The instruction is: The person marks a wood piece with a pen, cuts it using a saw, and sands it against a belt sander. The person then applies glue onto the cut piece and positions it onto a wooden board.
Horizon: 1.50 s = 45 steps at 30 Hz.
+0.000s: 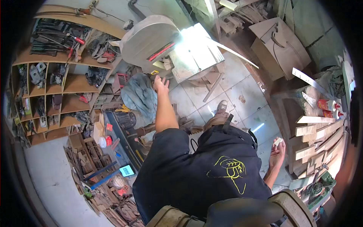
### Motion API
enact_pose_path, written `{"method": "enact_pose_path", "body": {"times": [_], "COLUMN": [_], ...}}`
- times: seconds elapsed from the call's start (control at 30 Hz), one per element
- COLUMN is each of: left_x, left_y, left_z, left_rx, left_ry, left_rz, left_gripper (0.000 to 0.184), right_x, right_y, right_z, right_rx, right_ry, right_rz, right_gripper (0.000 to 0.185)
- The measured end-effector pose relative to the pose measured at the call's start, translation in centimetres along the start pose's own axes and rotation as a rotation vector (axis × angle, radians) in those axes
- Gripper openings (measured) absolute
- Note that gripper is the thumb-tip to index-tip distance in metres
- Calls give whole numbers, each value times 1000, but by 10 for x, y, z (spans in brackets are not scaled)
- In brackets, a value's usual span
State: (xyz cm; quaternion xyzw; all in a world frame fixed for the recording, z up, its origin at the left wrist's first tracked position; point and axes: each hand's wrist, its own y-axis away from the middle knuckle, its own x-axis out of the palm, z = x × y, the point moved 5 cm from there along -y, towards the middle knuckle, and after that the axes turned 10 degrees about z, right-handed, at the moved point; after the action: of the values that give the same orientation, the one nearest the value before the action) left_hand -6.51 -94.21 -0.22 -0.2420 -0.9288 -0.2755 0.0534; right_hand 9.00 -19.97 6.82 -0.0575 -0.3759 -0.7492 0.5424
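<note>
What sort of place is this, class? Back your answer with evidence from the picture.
Most likely a woodworking shop: there is what looks like a bandsaw, a stack of wood strips, and shelves crammed with tools.

A bandsaw (147, 38) is seen with a rounded grey wheel cover marked by a red-and-black label strip (161, 51). Its pale flat table (200, 56) is set beside the cover and is partly washed out by bright light. A small yellow-marked part (154, 72) is fitted below the cover. A small, pale, blocky wood piece (278, 141) is held raised, well apart from the bandsaw, to its right and nearer the camera.
</note>
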Motion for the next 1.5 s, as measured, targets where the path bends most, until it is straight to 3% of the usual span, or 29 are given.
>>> {"method": "enact_pose_path", "body": {"times": [0.1,0.2,0.23,0.27,0.33,0.37,0.47,0.5,0.57,0.63,0.7,0.83,0.93,1.03,1.13,1.23,1.37,1.5], "left_x": [-21,-12,0,-37,-10,17,30,44,5,8,7,-46,-59,-38,26,110,211,273], "left_y": [-43,-37,-17,-79,-48,-29,-44,-32,-94,-89,-62,-76,-25,48,146,247,378,611], "left_z": [16,18,11,33,9,-8,-15,-23,-7,-1,-5,8,46,122,215,309,391,368], "left_rx": [91,47,80,204,576,497,378,359,201,56,-46,-133,-260,-403,-219,-60,-110,-256], "left_ry": [79,86,19,-290,-1114,-1554,-1547,-2018,-1139,-509,-102,-129,-469,-1179,-1882,-1862,-1580,-1387], "left_rz": [-4,127,74,270,326,305,282,198,221,119,-96,47,109,463,1262,1712,1757,2216], "left_gripper": [40,38,33,27,22,26,38,42,45,45,44,38,41,44,47,50,45,37], "right_x": [45,81,81,90,100,99,108,102,95,87,77,50,20,-21,-66,-113,-138,-135], "right_y": [-12,-10,-10,-8,-9,-10,-5,-7,-7,-3,-4,3,23,50,96,145,212,239], "right_z": [-2,-11,-18,-23,-30,-36,-27,-28,-22,-21,-15,-1,13,25,49,82,126,120], "right_rx": [-16,-25,-16,-11,-4,-5,-4,-2,-9,-1,14,-31,-100,-221,-356,-503,-607,-702], "right_ry": [70,62,80,43,24,-34,-95,-103,-131,-155,-167,-201,-282,-385,-436,-292,-53,-49], "right_rz": [6,14,13,-21,48,68,-10,-7,-20,-35,-38,-48,-59,-89,-175,-294,-420,-391], "right_gripper": [35,39,37,34,32,28,23,22,22,21,21,31,32,33,36,37,41,48]}}
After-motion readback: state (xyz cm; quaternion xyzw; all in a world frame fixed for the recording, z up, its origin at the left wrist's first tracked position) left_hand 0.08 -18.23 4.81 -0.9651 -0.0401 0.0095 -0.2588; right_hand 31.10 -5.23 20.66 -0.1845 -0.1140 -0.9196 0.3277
